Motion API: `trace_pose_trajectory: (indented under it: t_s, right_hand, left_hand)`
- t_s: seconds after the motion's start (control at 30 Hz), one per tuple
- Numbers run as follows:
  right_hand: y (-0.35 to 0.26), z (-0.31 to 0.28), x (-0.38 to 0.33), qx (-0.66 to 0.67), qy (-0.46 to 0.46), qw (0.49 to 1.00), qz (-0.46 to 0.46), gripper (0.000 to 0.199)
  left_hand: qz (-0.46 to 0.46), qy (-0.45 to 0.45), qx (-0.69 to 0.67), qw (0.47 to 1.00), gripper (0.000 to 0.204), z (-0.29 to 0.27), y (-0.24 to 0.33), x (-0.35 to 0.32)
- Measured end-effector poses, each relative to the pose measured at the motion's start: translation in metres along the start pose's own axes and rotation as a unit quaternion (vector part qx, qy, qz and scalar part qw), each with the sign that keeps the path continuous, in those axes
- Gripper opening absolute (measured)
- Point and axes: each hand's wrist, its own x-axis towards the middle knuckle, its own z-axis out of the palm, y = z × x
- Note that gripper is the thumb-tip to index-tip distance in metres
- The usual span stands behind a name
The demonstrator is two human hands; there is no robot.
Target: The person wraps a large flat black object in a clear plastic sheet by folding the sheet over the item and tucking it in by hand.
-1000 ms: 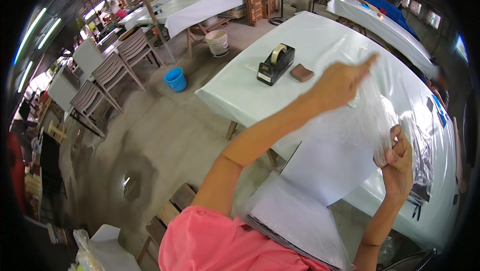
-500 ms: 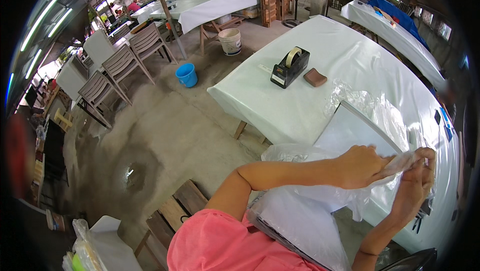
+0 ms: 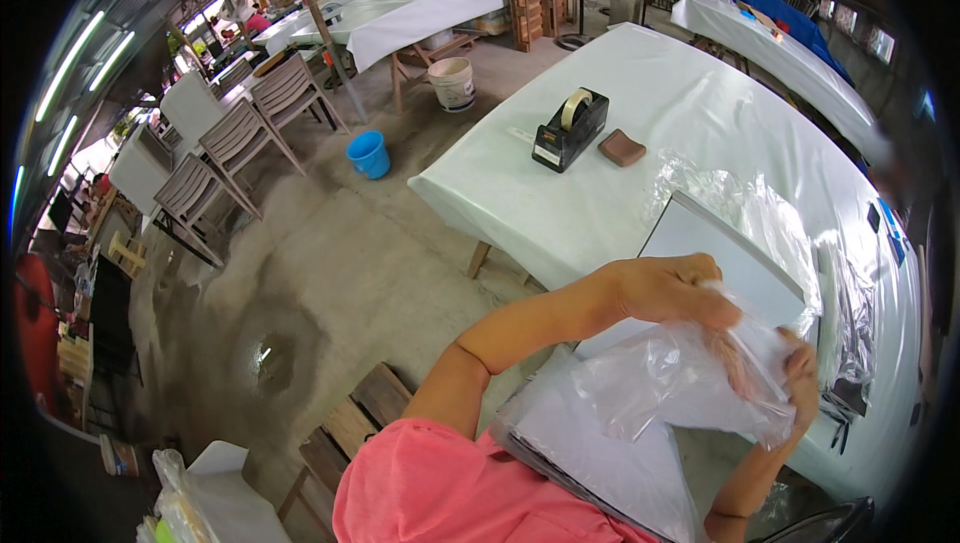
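Note:
A clear plastic bag (image 3: 655, 378) is stretched between my two hands in front of me. My left hand (image 3: 690, 291) is closed on its upper edge. Opposite it, my right hand (image 3: 798, 383) grips the other side, its fingers partly seen through the film. Behind the hands, a flat white panel with a grey edge (image 3: 725, 248) lies on the white-covered table (image 3: 530, 203), close to the left forearm. Across my lap rests a stack of flat white pieces in clear plastic (image 3: 590, 443); its far part is covered by the bag.
A black tape dispenser (image 3: 570, 133) and a small brown block (image 3: 622, 148) sit farther back on the table. More clear film (image 3: 850, 313) and dark scissor-like handles (image 3: 840, 431) lie at the right. A blue bucket (image 3: 369, 155) and chairs (image 3: 240, 138) stand on the floor at the left.
Both hands have shifted left, and the bag's twisted, bunched edge is now spread wider between them. My left hand has also risen; my right has come lower.

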Motion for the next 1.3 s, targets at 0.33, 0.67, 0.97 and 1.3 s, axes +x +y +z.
trace_pose_trajectory:
  t_s: [0.33, 0.67, 0.97, 1.3]
  right_hand:
    - [0.056, -0.020, 0.037, -0.130, -0.523, 0.842, 0.015, 0.013]
    - [0.158, -0.131, 0.058, -0.429, -0.228, 0.872, -0.054, 0.019]
    - [0.092, -0.177, -0.001, -0.330, -0.324, 0.886, 0.022, 0.022]
    - [0.046, -0.055, 0.070, 0.137, -0.397, 0.861, 0.288, 0.023]
  left_hand:
    - [0.270, -0.313, -0.612, 0.675, 0.058, 0.013, -0.078, 0.030]
    - [0.092, -0.284, -0.446, 0.844, 0.062, 0.019, -0.068, 0.004]
    - [-0.267, -0.472, -0.238, 0.806, 0.064, 0.019, -0.066, -0.001]
    - [-0.065, -0.157, -0.451, 0.876, 0.046, 0.001, -0.115, -0.036]
